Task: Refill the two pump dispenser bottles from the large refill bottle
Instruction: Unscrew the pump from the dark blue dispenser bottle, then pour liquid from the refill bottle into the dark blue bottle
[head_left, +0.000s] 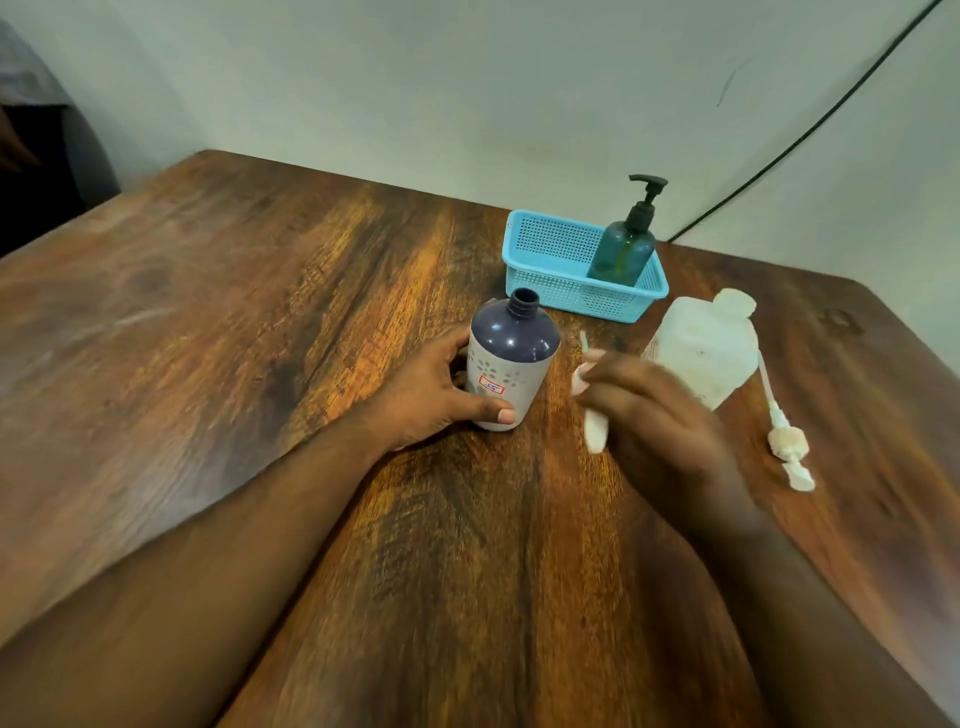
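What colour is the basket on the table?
Light blue, with mesh walls; the basket shows clearly in the head view.

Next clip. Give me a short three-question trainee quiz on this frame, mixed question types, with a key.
1. True or false: the dark bottle gripped by the left hand has its pump screwed on.
2. Where does the green pump bottle stand? A) on the bare table B) in the blue basket C) in the right hand
3. Fill in: a detached white pump lies on the table to the ___ of the white refill bottle.

Key: 1 false, its neck is open; 2 B; 3 right.
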